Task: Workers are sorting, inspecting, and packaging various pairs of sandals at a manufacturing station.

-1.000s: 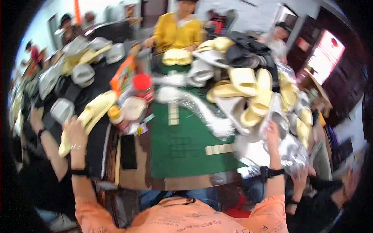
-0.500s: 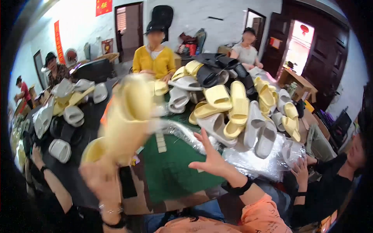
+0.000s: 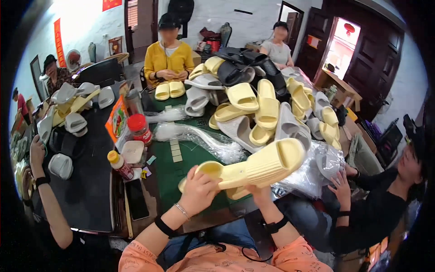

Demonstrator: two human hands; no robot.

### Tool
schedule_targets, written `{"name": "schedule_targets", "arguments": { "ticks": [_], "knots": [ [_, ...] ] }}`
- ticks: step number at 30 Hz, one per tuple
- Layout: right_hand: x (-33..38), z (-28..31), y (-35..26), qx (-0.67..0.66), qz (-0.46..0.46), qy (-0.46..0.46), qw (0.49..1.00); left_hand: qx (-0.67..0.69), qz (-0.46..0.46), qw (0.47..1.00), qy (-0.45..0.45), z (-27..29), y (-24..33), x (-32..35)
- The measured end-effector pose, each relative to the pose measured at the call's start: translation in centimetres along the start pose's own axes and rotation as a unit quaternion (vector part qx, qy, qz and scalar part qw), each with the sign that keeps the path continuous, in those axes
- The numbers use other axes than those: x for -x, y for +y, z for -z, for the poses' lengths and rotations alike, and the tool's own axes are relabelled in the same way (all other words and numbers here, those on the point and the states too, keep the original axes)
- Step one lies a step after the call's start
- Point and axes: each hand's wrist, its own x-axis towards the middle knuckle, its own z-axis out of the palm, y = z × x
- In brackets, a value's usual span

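A pair of yellow slide slippers (image 3: pixel 267 167) is held up in front of me above the green table mat. My left hand (image 3: pixel 198 192) is closed around the slippers near the strap at their left end. Under their right part, my right hand (image 3: pixel 260 196) grips from below, its fingers partly hidden behind the soles. Just beyond lies a big heap of yellow, grey and black slides, among them a yellow slide (image 3: pixel 242 96) and a grey slide (image 3: pixel 240 131). Clear plastic bags (image 3: pixel 199 138) lie between the heap and my hands.
Left of the mat stand a red-lidded jar (image 3: pixel 139 129), a yellow-capped bottle (image 3: pixel 120 165) and a dark phone (image 3: pixel 137 199). More slides (image 3: pixel 74 122) lie on the black table at left. A co-worker's hand (image 3: pixel 340 187) rests by plastic bags at right; other people sit around the table.
The yellow slippers have swung from the left over to the front of me and turned nearly sideways. My right hand, spread and without anything before, now grips them too.
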Motion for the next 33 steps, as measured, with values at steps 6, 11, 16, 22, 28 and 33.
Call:
{"name": "schedule_targets", "arguments": {
  "ticks": [6, 11, 16, 22, 28, 33],
  "knots": [
    [-0.9, 4.5, -3.2, -0.19, 0.024, 0.165, 0.968, -0.069, -0.126, 0.977, -0.157, -3.4, -7.0, 0.7],
    [-0.7, 2.0, -5.6, -0.234, -0.038, -0.056, 0.97, -0.143, -0.154, 0.953, -0.219, -4.3, -7.9, 1.6],
    [-0.1, -1.1, -1.4, -0.322, -0.196, -0.152, 0.914, 0.357, 0.212, 0.904, -0.098, -1.0, -4.0, 4.0],
    [-2.1, -6.2, 0.5, 0.023, -0.19, -0.286, 0.939, 0.474, 0.418, 0.747, 0.207, -0.9, -1.6, 5.6],
    [-6.7, -3.8, 6.5, 0.521, 0.01, -0.105, 0.847, 0.305, 0.484, 0.776, 0.266, -2.8, -8.7, 9.9],
    [-5.4, -4.3, 9.2, 0.535, -0.008, -0.119, 0.836, -0.072, 0.645, 0.76, 0.001, -4.3, -9.1, 6.5]
  ]
}}
